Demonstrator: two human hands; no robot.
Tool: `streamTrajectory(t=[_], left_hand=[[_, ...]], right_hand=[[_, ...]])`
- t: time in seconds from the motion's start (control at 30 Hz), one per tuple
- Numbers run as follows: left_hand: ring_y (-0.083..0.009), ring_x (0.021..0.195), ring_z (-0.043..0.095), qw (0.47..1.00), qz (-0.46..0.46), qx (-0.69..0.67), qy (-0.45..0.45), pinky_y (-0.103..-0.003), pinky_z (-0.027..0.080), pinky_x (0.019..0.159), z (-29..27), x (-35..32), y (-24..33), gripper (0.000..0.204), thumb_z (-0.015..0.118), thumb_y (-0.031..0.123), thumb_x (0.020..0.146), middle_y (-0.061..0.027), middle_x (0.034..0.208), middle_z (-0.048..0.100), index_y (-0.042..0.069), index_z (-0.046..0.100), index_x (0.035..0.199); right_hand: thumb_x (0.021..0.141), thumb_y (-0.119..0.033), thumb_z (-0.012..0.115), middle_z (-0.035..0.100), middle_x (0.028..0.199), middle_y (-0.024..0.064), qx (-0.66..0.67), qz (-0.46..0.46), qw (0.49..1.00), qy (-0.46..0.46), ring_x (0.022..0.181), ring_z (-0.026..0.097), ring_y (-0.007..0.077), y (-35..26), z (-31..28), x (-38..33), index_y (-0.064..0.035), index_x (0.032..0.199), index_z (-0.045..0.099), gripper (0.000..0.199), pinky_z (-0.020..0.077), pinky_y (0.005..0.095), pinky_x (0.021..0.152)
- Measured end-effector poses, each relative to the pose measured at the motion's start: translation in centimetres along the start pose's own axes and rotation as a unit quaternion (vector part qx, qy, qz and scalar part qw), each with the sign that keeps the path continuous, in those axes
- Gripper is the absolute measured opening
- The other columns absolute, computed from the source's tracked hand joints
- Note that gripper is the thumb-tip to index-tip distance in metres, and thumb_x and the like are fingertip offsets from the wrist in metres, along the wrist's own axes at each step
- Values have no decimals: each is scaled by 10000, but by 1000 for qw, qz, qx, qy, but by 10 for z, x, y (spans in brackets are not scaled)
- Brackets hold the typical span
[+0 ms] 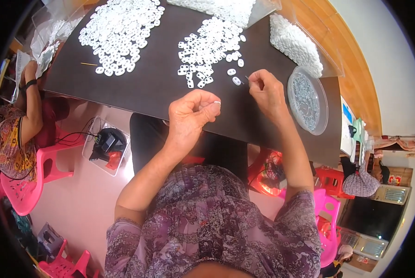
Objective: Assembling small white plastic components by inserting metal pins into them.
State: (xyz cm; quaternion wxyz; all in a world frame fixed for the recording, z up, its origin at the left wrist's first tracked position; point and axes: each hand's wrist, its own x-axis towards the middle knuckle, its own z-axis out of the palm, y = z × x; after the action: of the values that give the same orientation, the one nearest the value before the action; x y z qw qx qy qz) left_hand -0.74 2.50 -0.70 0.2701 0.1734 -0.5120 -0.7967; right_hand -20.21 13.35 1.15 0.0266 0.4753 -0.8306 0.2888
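My left hand (189, 116) is closed in a pinch above the table's near edge, a small white plastic piece (217, 102) showing at its fingertips. Further right, my right hand (268, 92) pinches a thin dark metal pin (247, 78) between thumb and forefinger. Two loose white oval pieces with two holes (236, 80) lie just left of that pin. Beyond my hands spreads a pile of small white two-holed pieces (205, 48). A round transparent dish (325, 111) of small metal parts (305, 102) stands right of my right hand.
A larger heap of white oval pieces (119, 34) covers the table's far left, with a thin yellow stick (88, 63) nearby. Transparent trays of white pieces (295, 44) stand along the far side. At left, another person's hand (30, 69) holds a white bag.
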Motion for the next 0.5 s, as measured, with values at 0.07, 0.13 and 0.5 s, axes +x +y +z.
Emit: streamTrajectory(t=[0.07,0.13,0.5], left_hand=[[-56,653,552,1000,-4,0,3,-189,450,599,1,2,0,79,628,40,842,-16,733,615,-15,632,899],[-87,692,586,999,-18,-31,4,-205,474,636,1,5,1,109,634,57,846,-47,790,638,-26,631,917],[-102,712,610,999,-24,-40,16,-209,497,642,-1,4,6,90,607,23,852,-57,802,641,-26,629,924]], right_hand=[[784,-19,610,592,714,29,88,52,994,-31,661,555,93,-4,-4,-3,-2,856,609,74,438,231,613],[789,-1,614,591,731,-8,177,103,977,-63,684,541,51,-16,-8,-8,-2,869,620,81,428,202,615],[787,29,645,613,830,5,381,82,914,-115,742,558,50,-74,-1,-18,14,902,617,120,438,186,661]])
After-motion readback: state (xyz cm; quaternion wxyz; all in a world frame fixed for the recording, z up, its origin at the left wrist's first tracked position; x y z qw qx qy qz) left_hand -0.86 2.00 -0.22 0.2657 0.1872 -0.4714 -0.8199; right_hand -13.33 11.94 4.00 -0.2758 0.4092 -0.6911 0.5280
